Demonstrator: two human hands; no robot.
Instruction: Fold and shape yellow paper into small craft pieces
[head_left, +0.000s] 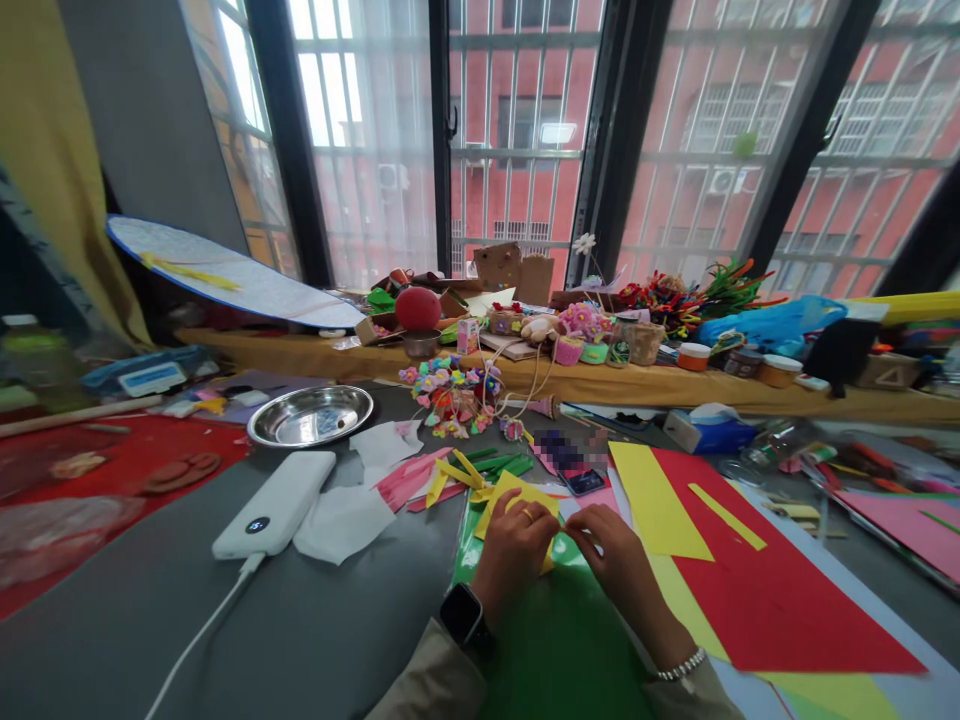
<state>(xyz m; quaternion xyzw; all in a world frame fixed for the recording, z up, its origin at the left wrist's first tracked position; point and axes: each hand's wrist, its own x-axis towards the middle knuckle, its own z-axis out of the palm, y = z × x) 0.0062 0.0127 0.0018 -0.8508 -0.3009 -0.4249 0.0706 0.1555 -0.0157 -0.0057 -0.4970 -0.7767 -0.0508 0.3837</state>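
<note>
My left hand (512, 548), with a ring and a dark watch, is closed on a piece of yellow paper (504, 486). Close beside it, my right hand (613, 555) has its thumb and fingers pinched together at the paper's right side. Whatever lies in that pinch is too small to make out. Both hands are above a glossy green sheet (566, 650). Just beyond the left hand lie folded yellow paper strips (454, 474), green strips (495, 463) and crinkled pink paper (409, 480).
Left of my hands are a white power bank (277, 505) with a cable, white tissues (343, 525) and a metal plate (310, 415). A phone (585, 480) lies ahead. Red paper (787, 580) and yellow paper (656, 500) lie right. Colourful flowers (454, 390) stand near the ledge.
</note>
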